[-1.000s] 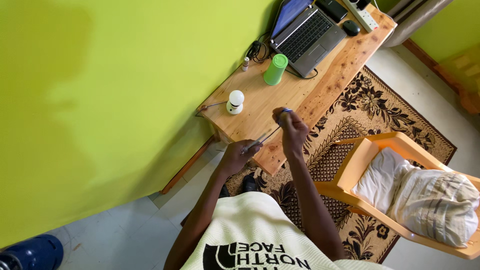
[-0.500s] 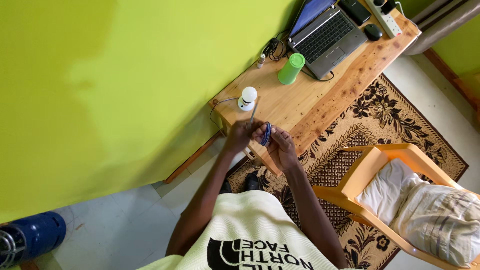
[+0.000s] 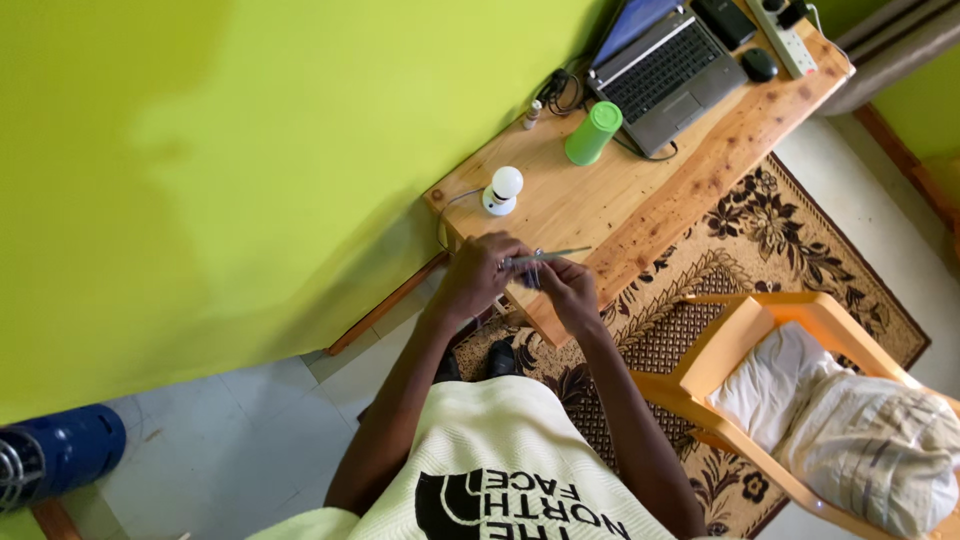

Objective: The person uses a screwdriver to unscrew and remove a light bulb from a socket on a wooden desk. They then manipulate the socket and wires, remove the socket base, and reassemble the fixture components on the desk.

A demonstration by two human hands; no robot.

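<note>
Since half a second ago our hands stay together at the table's near corner, and the thin rod now sticks out sideways to the right instead of sitting tucked between them. Left hand [image 3: 478, 283] is curled, fingers pinched on the left end of the slim metal rod [image 3: 548, 256]. Right hand [image 3: 568, 290] sits just beside it, touching, fingers closed on a small dark item [image 3: 530, 277] under the rod; too small for us to tell what it is. Rod lies roughly level, its free end over the wooden table [image 3: 640, 200]. Both hands hover over the table's front corner, above the edge.

On the table: small white round-headed device [image 3: 501, 189] with a cable, near our hands; green cylinder cup [image 3: 593, 133] farther back; open laptop [image 3: 665, 70], black mouse [image 3: 759, 64], white power strip [image 3: 788, 22], a tangle of black cables [image 3: 563, 90] by the wall. Green wall [image 3: 250, 150] on the left. Patterned rug [image 3: 760, 240] under the table, orange wooden chair [image 3: 760, 330] with a pale cushion [image 3: 850, 430] to our right. Blue cylinder [image 3: 55, 450] on the floor at the lower left.
</note>
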